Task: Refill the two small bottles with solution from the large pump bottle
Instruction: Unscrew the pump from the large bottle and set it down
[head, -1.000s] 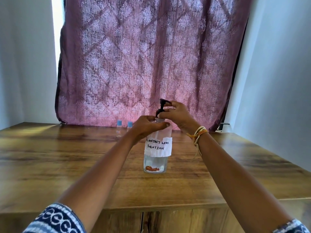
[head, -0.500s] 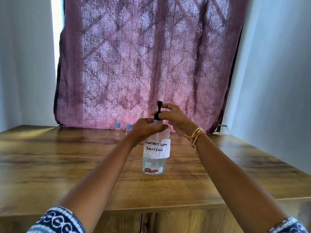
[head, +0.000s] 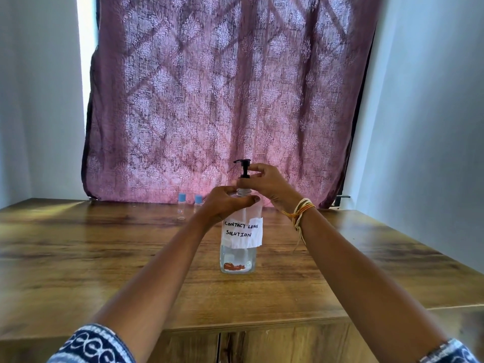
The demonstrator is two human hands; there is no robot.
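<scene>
The large clear pump bottle (head: 239, 254) stands upright mid-table, with a white label reading "Contact Lens Solution". My left hand (head: 225, 203) grips its shoulder just below the neck. My right hand (head: 264, 183) pinches the collar of the black pump head (head: 244, 167), whose nozzle points left. Two small clear bottles with blue caps, one (head: 181, 208) beside the other (head: 198, 203), stand upright at the far edge of the table, behind my left hand. The second one is partly hidden by that hand.
The wooden table (head: 104, 258) runs to a front edge with cabinet doors below. A purple patterned curtain (head: 222, 100) hangs behind it, with white walls on both sides. A thread bracelet is on my right wrist (head: 301, 210).
The black pump head has turned: its nozzle pointed right a second ago and now points left. My right fingers shifted around the collar. The bottle and my left hand stayed in place.
</scene>
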